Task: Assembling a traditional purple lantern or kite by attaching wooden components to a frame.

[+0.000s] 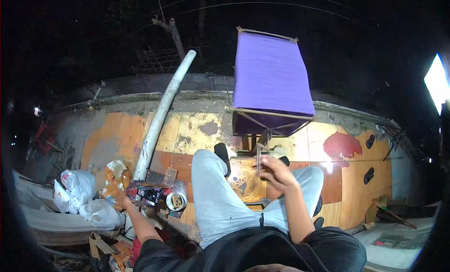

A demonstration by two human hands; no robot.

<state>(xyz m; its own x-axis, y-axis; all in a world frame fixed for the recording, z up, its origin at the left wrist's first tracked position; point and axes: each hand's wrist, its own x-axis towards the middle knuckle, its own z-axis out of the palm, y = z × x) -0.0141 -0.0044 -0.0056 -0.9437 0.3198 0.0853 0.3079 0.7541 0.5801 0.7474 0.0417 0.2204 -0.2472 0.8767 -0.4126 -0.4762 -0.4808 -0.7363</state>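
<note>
My left hand (117, 200) reaches out to the left and lies against a crumpled orange and white packet (117, 174); its fingers blend into the packet and cannot be made out. In front of my right knee, my right hand (277, 172) is raised, its fingers closed on a thin, upright brown strip (258, 158). Beyond that hand stands a tall box-like frame of sticks, its sides covered in purple fabric or thread (274, 75). Between my legs sits a low, patterned yellow-brown board (247, 182).
White plastic bags (96, 211) are heaped at the left. Near them lie a dark device with a lit face (149, 195) and a round white tub (176, 201). A long pale pole (164, 108) slants across the patchwork floor (117, 129). Dark footwear (369, 176) lies at the right.
</note>
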